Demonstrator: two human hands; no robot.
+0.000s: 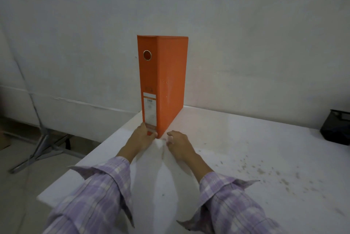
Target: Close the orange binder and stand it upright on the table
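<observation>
The orange binder (pixel 166 82) stands closed and upright on the white table (pixel 236 148), near the table's left edge, its spine with a round finger hole and a white label facing me. My left hand (pixel 143 136) holds the bottom of the spine, thumb on the front and fingers round the left side. My right hand (pixel 177 142) rests on the table just right of the binder's lower corner, fingers loosely curled, holding nothing and apart from the binder by a small gap.
A black mesh tray (pixel 336 128) sits at the table's far right edge. Brown specks (pixel 265 171) are scattered over the table's right half. A metal stand (pixel 43 144) is on the floor to the left. A white wall is close behind the binder.
</observation>
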